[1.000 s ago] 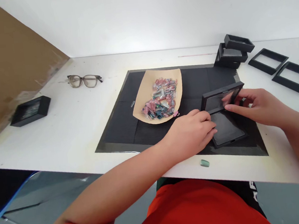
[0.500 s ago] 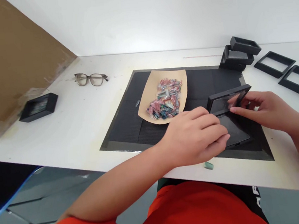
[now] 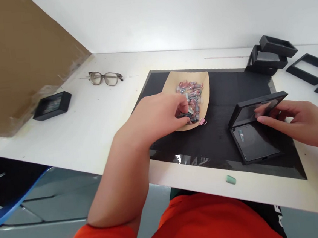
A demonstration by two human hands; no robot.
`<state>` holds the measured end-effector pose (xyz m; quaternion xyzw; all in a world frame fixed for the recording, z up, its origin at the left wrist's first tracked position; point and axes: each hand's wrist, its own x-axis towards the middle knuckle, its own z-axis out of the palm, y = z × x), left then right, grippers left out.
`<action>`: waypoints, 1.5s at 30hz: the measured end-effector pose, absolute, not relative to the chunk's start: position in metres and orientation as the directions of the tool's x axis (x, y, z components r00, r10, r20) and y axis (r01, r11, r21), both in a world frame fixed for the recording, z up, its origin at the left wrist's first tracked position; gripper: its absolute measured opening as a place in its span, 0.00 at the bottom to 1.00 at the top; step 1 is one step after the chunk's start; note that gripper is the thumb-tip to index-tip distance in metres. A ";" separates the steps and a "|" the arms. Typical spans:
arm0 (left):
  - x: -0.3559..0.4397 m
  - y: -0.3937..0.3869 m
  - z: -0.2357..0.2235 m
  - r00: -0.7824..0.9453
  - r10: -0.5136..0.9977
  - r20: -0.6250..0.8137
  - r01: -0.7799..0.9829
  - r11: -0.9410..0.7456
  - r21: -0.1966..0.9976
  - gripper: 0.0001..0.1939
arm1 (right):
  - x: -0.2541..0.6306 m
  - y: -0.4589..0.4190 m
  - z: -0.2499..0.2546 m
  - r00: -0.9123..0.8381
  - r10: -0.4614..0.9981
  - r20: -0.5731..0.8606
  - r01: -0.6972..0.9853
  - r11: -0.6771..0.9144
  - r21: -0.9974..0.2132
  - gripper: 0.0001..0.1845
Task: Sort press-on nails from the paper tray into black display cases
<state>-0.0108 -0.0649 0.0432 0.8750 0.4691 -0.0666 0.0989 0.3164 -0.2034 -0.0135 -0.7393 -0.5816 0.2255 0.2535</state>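
My left hand reaches over a tan paper tray, thumb and curled fingers apart at the heap of small colourful false nails. Its hidden fingertips leave unclear whether it touches one. On the right, my right hand grips the raised lid of a black hinged display case with a clear film window. One small bluish-white piece lies on the film at the left of the case's lower half. A pink piece sits at the tray's near right edge.
A green false nail lies at the table's front edge. Stacked black frames stand back right, near loose frames. Glasses and another black case are at left, by a brown board. A black mat lies under the tray.
My left hand has moved from the display case leftward to the nails in the tray. The small piece inside the case now shows. My right hand still holds the lid.
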 end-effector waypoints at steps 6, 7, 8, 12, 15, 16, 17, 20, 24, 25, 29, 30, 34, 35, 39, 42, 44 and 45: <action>-0.004 -0.068 0.035 0.558 0.808 -0.189 0.829 -0.554 0.077 0.18 | 0.319 -0.203 -0.015 0.216 0.976 -0.025 0.759 -0.184 -0.625 0.35; -0.004 -0.068 0.035 0.561 0.810 -0.173 0.827 -0.555 0.083 0.19 | 0.319 -0.203 -0.015 0.217 0.976 -0.022 0.759 -0.183 -0.625 0.35; -0.004 -0.068 0.035 0.561 0.813 -0.157 0.828 -0.553 0.093 0.19 | 0.319 -0.203 -0.015 0.217 0.976 -0.019 0.758 -0.181 -0.626 0.35; -0.003 -0.069 0.038 0.536 0.836 -0.117 0.842 -0.519 0.147 0.19 | 0.317 -0.204 -0.017 0.222 0.975 -0.011 0.751 -0.178 -0.636 0.34; -0.004 -0.067 0.039 0.512 0.854 -0.090 0.853 -0.492 0.176 0.21 | 0.316 -0.205 -0.018 0.223 0.975 -0.013 0.746 -0.179 -0.641 0.33; -0.005 -0.067 0.039 0.504 0.859 -0.086 0.855 -0.482 0.191 0.21 | 0.316 -0.205 -0.018 0.221 0.975 -0.016 0.745 -0.179 -0.642 0.33; -0.005 -0.066 0.039 0.497 0.863 -0.085 0.856 -0.473 0.210 0.21 | 0.316 -0.205 -0.018 0.218 0.976 -0.018 0.745 -0.179 -0.643 0.32; -0.006 -0.064 0.039 0.488 0.870 -0.067 0.849 -0.456 0.266 0.20 | 0.317 -0.204 -0.018 0.209 0.978 -0.026 0.746 -0.176 -0.642 0.32; -0.006 -0.065 0.040 0.466 0.885 -0.020 0.849 -0.441 0.290 0.18 | 0.317 -0.205 -0.016 0.201 0.979 -0.035 0.748 -0.177 -0.640 0.35; -0.006 -0.065 0.040 0.461 0.887 -0.009 0.848 -0.438 0.299 0.18 | 0.316 -0.205 -0.016 0.202 0.979 -0.037 0.748 -0.179 -0.640 0.35; -0.007 -0.064 0.039 0.475 0.880 0.031 0.824 -0.457 0.335 0.18 | 0.315 -0.206 -0.015 0.204 0.978 -0.043 0.745 -0.184 -0.641 0.33; -0.007 -0.063 0.038 0.482 0.875 0.031 0.817 -0.462 0.345 0.19 | 0.314 -0.207 -0.015 0.202 0.978 -0.043 0.745 -0.182 -0.642 0.33; -0.009 -0.059 0.034 0.494 0.869 0.024 0.803 -0.466 0.371 0.22 | 0.315 -0.206 -0.015 0.188 0.981 -0.047 0.746 -0.174 -0.643 0.33; -0.010 -0.059 0.033 0.489 0.872 0.031 0.805 -0.465 0.368 0.22 | 0.315 -0.206 -0.015 0.187 0.981 -0.047 0.746 -0.173 -0.643 0.33; -0.011 -0.056 0.032 0.482 0.876 0.008 0.823 -0.456 0.338 0.19 | 0.315 -0.207 -0.015 0.185 0.982 -0.049 0.747 -0.173 -0.642 0.33; -0.011 -0.055 0.031 0.530 0.845 -0.067 0.812 -0.483 0.328 0.16 | 0.315 -0.206 -0.015 0.182 0.982 -0.051 0.747 -0.172 -0.642 0.32; -0.011 -0.054 0.029 0.582 0.802 -0.132 0.792 -0.523 0.316 0.15 | 0.315 -0.206 -0.016 0.182 0.982 -0.049 0.747 -0.171 -0.642 0.31; -0.011 -0.054 0.028 0.608 0.777 -0.160 0.780 -0.547 0.304 0.15 | 0.315 -0.206 -0.015 0.183 0.982 -0.048 0.747 -0.170 -0.642 0.31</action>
